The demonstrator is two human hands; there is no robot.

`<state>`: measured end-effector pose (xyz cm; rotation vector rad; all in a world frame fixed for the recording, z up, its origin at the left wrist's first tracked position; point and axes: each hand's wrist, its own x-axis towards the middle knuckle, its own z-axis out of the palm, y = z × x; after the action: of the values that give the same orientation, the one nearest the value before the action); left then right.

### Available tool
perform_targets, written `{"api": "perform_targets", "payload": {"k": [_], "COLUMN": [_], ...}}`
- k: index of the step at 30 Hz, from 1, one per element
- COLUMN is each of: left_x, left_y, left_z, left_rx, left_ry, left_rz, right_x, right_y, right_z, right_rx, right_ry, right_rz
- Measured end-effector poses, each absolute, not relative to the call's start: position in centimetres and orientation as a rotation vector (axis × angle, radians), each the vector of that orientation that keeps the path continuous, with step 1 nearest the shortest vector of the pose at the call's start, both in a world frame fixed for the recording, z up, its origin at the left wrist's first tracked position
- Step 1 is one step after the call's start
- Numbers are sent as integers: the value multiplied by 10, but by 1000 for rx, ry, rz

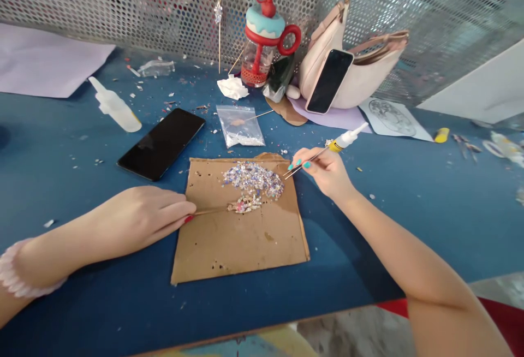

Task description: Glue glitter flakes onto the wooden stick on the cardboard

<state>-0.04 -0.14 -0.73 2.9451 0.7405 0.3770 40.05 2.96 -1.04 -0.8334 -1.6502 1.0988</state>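
My left hand (151, 218) pinches a thin wooden stick (210, 211) over the left edge of a cardboard sheet (245, 248). The stick's far end is coated with small pale and pink beads (244, 204) and lies low over the cardboard. Just behind it spreads a pile of loose shiny beads or rhinestones (251, 176). My right hand (323, 171) grips metal tweezers (305, 165), their tips apart at the pile's right side. A white-and-yellow glue bottle (346, 140) juts out beyond the same hand; whether the fingers hold it is hidden.
Behind the cardboard lie a black phone (161, 144) and a zip bag (241, 128). A white squeeze bottle (117, 108) is at the left. A red-handled cup (262, 40), a pale handbag (364, 76) and a leaning phone (329, 81) stand near the perforated metal screen (172, 7).
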Motion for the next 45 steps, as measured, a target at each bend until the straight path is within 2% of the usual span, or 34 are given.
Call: {"api": "perform_targets", "payload": {"k": [5,16,45], "left_x": [-2,-1,-3], "left_y": [0,1,2], "left_z": [-6,-3,-2], "left_rx": [2958,2945,2924], "left_ry": [635,600,602], "left_rz": [350,359,303], "right_x": [417,420,403], "right_y": [39,45,34], "right_z": [-15,-13,-8], "right_rx": [-785,-725,-1108], "right_ry": [-1682,-1863,-1808], "right_rz": [1309,1426,1197]}}
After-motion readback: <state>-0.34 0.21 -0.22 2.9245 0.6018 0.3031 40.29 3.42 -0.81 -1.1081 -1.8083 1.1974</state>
